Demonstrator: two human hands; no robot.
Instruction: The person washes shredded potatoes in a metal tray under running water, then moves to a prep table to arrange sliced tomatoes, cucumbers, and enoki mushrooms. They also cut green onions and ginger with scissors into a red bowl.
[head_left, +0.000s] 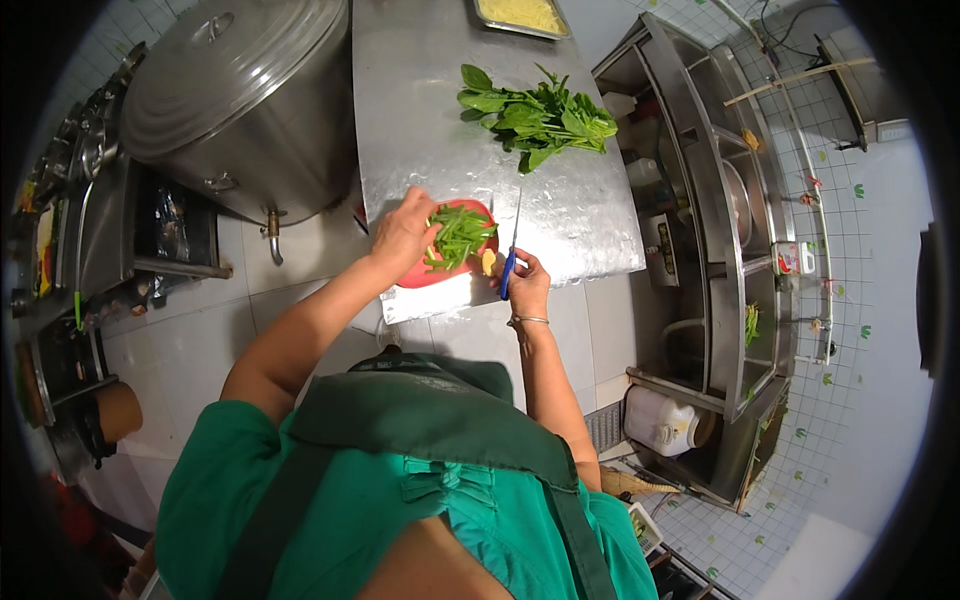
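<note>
On the near end of the steel table lies a red plastic tray (416, 280) heaped with cut green stalks (459, 238). My left hand (407, 229) is over the tray's left side, its fingers touching the stalks; whether they grip any is hidden. To the right of the tray, my right hand (529, 283) holds a slim knife by its blue handle (508, 274), the thin blade pointing away from me. A yellow piece (488, 262), possibly ginger, sits between the tray's right edge and my right hand.
Leafy greens (544, 116) lie farther up the steel table (409, 97). Beyond them is a metal tray of pale yellow shreds (523, 15). A large lidded steel pot (247, 112) with a tap stands at left. Steel sinks (724, 225) line the right, above a white jug (660, 424).
</note>
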